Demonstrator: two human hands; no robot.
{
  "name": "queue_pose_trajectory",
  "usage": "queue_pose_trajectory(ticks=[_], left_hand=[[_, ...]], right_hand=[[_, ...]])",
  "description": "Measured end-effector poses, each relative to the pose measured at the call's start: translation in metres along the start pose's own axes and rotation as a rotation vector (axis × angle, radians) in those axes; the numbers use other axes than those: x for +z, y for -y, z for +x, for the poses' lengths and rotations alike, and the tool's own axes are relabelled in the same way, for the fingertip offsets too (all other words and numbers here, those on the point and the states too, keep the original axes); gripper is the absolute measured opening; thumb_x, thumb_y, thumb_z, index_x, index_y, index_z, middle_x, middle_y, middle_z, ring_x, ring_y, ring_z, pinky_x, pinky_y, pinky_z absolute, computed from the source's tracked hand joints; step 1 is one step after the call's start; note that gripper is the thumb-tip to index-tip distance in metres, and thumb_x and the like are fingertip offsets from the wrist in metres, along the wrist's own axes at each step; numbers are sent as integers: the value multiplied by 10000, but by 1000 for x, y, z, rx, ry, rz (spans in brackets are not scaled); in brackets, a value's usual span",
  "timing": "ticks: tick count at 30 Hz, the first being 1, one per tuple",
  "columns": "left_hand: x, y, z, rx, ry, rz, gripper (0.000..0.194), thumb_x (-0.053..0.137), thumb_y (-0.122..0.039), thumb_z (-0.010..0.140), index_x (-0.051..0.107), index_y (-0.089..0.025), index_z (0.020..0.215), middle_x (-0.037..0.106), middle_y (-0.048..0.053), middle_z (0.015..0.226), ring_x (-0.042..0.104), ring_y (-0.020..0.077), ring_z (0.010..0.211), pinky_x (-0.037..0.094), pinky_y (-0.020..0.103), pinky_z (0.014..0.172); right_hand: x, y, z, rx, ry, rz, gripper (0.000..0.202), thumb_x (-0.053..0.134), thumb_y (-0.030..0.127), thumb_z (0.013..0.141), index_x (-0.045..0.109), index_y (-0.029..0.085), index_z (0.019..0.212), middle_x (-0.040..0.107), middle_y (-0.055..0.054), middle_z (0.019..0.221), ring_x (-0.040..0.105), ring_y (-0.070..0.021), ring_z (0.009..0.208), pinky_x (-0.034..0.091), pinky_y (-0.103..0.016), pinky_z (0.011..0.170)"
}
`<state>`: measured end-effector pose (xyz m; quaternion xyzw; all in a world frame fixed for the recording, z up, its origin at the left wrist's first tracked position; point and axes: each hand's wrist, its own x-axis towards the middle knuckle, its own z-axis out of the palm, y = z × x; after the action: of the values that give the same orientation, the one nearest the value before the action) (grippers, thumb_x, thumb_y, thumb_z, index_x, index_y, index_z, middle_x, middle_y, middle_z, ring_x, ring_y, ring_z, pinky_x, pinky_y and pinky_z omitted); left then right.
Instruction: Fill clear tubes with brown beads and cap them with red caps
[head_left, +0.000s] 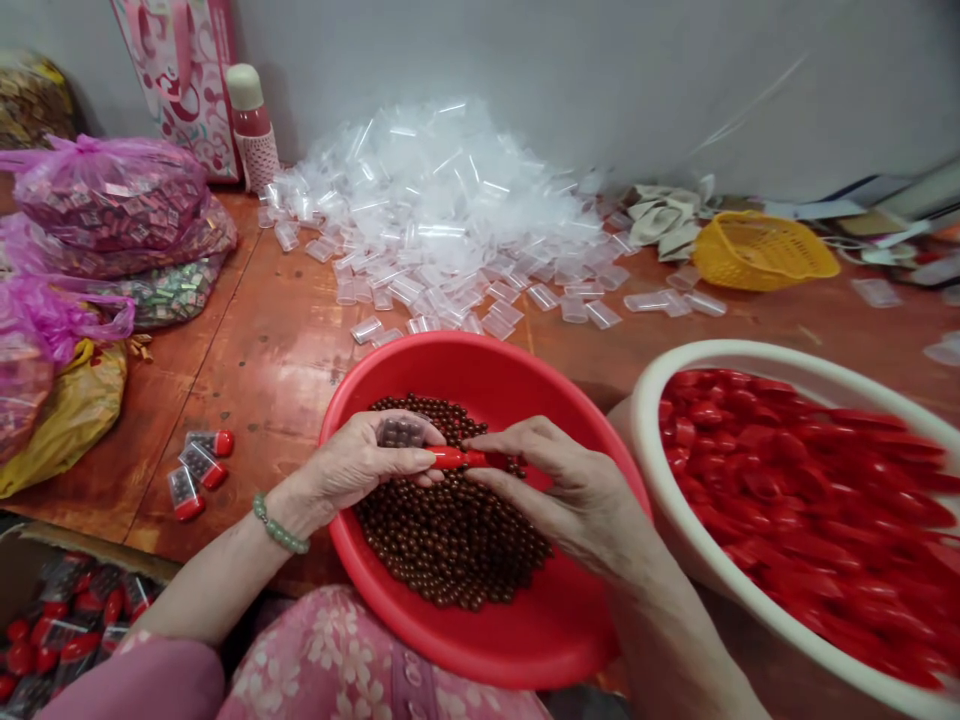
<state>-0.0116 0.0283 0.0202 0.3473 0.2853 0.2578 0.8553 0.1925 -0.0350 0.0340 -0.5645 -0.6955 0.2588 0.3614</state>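
Over a red basin (577, 610) of small brown balls (457, 545), my left hand (367, 460) grips a clear tube (401, 432) with dark balls inside. A red cap piece (448, 457) meets the tube's end near my left thumb. My right hand (559, 490) pinches the narrow end of the red piece between thumb and fingers. To the right, a white basin (649, 400) holds many loose red pieces (810, 520). Filled tubes with red ends (202, 464) lie on the table at left.
Empty clear tubes (450, 210) are heaped along the wall. Tied plastic bags (112, 200) stand at left, near a bottle (253, 130) and a pink bag (184, 90). A yellow basket (765, 250) sits back right. A box of filled tubes (67, 630) is lower left.
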Motion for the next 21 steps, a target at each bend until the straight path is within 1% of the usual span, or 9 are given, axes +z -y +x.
queue_pose_trajectory(ticks=[3,6,8,10,12,14,17,21], left_hand=[[1,0,1,2,-21,7,307,811,-250,648,654,-100,865,645,16,737,622,85,640,472,201,635],[0,2,2,3,-29,39,293,803,-255,649,643,-105,842,638,11,712,609,93,633,453,216,631],[0,3,3,21,-58,85,276,800,-244,645,646,-110,831,626,-3,708,581,81,626,427,216,632],[-1,5,3,40,-96,146,253,794,-231,651,659,-118,833,617,-16,725,550,65,644,395,210,648],[-2,6,3,40,-109,181,245,793,-229,655,674,-128,843,626,-14,761,543,67,694,379,214,687],[-2,7,3,24,-107,159,267,805,-238,637,682,-134,849,636,-10,782,544,78,727,378,228,721],[-1,5,4,-6,-102,95,307,833,-234,581,679,-127,824,621,-19,739,529,75,686,377,236,703],[1,3,5,-18,-57,43,312,847,-226,545,669,-114,776,611,-18,710,535,76,668,380,232,675]], right_hand=[[1,3,0,-37,62,-50,129,663,264,835,692,238,957,699,-43,818,632,-177,735,526,-310,681],[8,2,-3,31,81,-2,107,640,273,856,667,224,948,704,-30,814,645,-158,714,521,-277,665],[15,-1,-5,91,62,88,105,639,297,862,650,224,937,702,-20,813,651,-145,700,521,-254,639],[23,-3,-5,115,11,210,142,656,314,850,636,230,963,702,-15,836,662,-141,714,527,-236,621],[28,-3,-4,101,-49,293,238,686,303,824,628,240,1046,704,-14,869,672,-143,747,537,-232,632],[31,-2,-2,63,-64,299,299,703,276,810,636,252,1100,710,-16,892,672,-147,777,541,-243,672],[31,0,-1,13,-15,270,204,690,264,825,680,253,1028,712,-22,892,663,-153,804,533,-261,708],[30,4,-1,0,64,284,116,678,262,835,675,226,946,695,-28,853,649,-156,794,523,-261,693]])
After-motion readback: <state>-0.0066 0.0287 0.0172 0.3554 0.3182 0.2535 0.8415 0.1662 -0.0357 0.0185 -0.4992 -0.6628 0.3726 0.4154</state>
